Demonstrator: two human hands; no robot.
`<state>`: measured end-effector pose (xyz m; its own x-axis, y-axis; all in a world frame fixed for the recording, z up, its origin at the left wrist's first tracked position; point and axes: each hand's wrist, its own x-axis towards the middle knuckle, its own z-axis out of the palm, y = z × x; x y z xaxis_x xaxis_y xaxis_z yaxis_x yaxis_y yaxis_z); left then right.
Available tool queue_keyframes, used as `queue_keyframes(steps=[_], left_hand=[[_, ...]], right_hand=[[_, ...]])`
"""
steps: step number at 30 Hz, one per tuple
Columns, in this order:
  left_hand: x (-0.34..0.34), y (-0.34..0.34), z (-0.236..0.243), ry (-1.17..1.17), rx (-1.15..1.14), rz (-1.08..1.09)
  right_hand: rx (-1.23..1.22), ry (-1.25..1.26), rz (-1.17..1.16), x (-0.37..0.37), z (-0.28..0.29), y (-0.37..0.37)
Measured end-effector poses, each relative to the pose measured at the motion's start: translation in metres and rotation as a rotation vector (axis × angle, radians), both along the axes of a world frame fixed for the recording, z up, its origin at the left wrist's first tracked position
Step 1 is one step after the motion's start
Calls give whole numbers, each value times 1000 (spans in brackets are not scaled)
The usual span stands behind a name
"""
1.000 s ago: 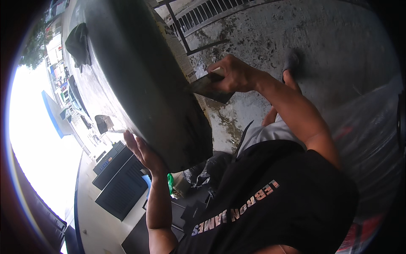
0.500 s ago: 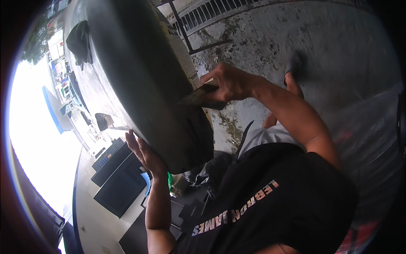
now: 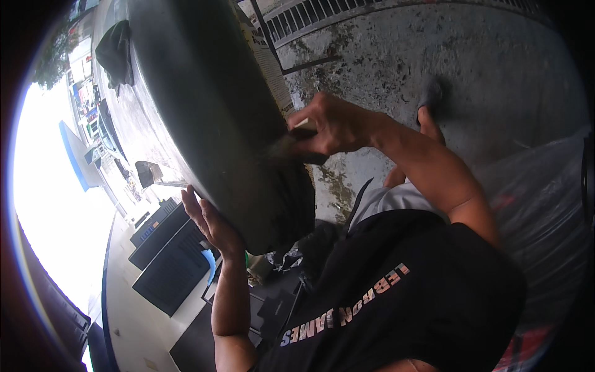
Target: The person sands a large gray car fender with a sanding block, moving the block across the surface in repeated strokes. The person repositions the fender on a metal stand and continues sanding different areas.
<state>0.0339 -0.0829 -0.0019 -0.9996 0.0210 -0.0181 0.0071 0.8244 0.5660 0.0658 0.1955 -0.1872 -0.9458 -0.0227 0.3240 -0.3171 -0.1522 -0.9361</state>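
A large, long, dark grey curved panel (image 3: pixel 204 111), rounded like a car body part, runs from the top of the head view down to the middle. My left hand (image 3: pixel 214 226) lies against its lower left edge, fingers stretched out. My right hand (image 3: pixel 328 127) is closed at the panel's right side. It grips a flat dark piece (image 3: pixel 288 146) with a pale edge showing between the fingers; motion smears its tip, and its kind is unclear. Printed paper (image 3: pixel 266 62) lines the panel's right edge.
A dark cloth (image 3: pixel 116 54) hangs on the pale surface at upper left. Dark slatted boxes (image 3: pixel 170 282) stand at lower left. A thin metal frame (image 3: pixel 279 56) and a floor grating (image 3: pixel 334 15) lie beyond the stained concrete floor (image 3: pixel 483 68). Clear plastic sheeting (image 3: pixel 551 204) hangs at right.
My right hand has shifted slightly left with the flat piece, whose tip is now more blurred. My left hand stays on the panel's edge. The view has shifted a little.
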Motion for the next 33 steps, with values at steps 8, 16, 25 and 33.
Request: queue_keyframes(steps=[8,16,25,33], left_hand=[[-1,2,1,-9,64,31],[-2,0,0,-1,73,27],[-5,-4,-2,24,-70,-34],[-4,1,-2,19,6,-29]], right_hand=[[102,-210,81,2,-1,11],[-64,-394,5,52,-10,5],[-52,-420,-561,107,33,-69],[521,-125,-557,126,103,-121]])
